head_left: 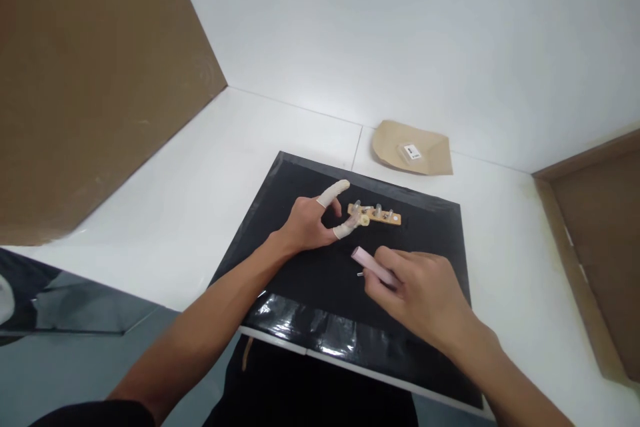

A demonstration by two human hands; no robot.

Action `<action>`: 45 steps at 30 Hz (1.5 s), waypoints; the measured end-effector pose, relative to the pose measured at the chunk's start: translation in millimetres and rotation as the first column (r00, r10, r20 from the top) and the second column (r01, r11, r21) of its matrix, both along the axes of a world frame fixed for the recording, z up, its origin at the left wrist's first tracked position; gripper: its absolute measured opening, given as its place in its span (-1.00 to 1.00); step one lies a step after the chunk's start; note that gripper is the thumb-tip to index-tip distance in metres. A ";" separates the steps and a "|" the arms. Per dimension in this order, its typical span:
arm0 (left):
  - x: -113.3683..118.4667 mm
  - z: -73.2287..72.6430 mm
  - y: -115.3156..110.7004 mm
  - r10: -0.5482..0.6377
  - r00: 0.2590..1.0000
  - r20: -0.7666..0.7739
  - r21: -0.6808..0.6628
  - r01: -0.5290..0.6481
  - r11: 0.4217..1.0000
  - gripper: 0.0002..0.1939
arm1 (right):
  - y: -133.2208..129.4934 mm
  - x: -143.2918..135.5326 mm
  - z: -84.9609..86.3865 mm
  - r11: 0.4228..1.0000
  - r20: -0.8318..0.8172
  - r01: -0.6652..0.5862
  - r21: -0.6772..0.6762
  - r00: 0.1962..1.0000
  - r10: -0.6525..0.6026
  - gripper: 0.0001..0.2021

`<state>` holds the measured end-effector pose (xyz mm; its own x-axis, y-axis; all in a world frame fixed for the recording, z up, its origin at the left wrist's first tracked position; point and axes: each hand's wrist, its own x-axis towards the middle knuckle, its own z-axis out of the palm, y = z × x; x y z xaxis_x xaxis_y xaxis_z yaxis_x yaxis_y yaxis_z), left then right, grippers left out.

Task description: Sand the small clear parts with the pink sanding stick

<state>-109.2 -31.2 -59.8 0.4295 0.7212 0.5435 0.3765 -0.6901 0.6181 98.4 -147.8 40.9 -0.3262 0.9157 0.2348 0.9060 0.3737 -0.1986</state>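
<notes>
Your left hand (pixel 306 223) reaches over the black mat (pixel 305 280) from the left, thumb and index finger spread apart, each in a pale finger cot (pixel 333 193). The thumb tip comes right up to the left part of the strip (pixel 393 217), beside a small yellow piece (pixel 365 220); whether it touches either one you cannot tell from this angle. The strip, light orange and narrow, lies on the far half of the mat, its right end a little nearer you than its left, with several clear bits (pixel 378 210) standing along it and a pale round spot at its right end. Your right hand (pixel 425 290) is closed around a pink stick (pixel 373 265), pinching it between thumb and fingers, its free end pointing up and left toward the strip but apart from it. A thin pin (pixel 360 274) pokes out beside that thumb; what it belongs to is hidden. Beyond the mat, on the white table (pixel 175 213), sits a sheet of brown paper (pixel 436 152) bearing a small clear box (pixel 411 153) with a white label. Brown panels (pixel 95 80) stand at both sides.
</notes>
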 end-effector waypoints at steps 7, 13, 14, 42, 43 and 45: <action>1.1 0.7 -3.6 -0.017 1.000 0.024 -0.051 0.018 0.999 -0.18 | 8.8 0.1 13.9 0.978 0.097 -0.102 0.181 0.992 0.086 -0.72; 3.6 4.1 -5.7 -0.029 0.998 0.055 -0.070 0.032 0.997 -0.12 | 17.8 7.0 13.6 0.947 0.167 -0.255 0.194 0.960 0.225 -0.73; 3.7 4.5 -5.7 -0.024 0.998 0.057 -0.075 0.028 0.997 -0.12 | 18.3 7.7 14.1 0.946 0.183 -0.237 0.223 0.963 0.198 -0.74; 4.4 1.6 -6.0 0.090 0.994 0.062 -0.083 -0.084 0.993 -0.08 | 30.3 10.8 26.0 0.911 0.325 -0.378 0.164 0.893 0.312 -0.86; 4.4 1.4 -6.1 0.089 0.994 0.062 -0.085 -0.083 0.993 -0.08 | 28.8 10.5 25.0 0.917 0.364 -0.314 0.244 0.907 0.213 -0.84; 4.6 1.1 -6.3 0.093 0.994 0.054 -0.088 -0.088 0.992 -0.07 | 22.1 7.3 20.8 0.891 0.391 -0.451 0.054 0.831 0.397 -0.98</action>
<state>-104.6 -37.5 -58.7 0.3302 0.8005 0.5001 0.3966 -0.5985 0.6961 105.8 -125.7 61.7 -0.7606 0.6344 0.1381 0.6490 0.7362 0.1919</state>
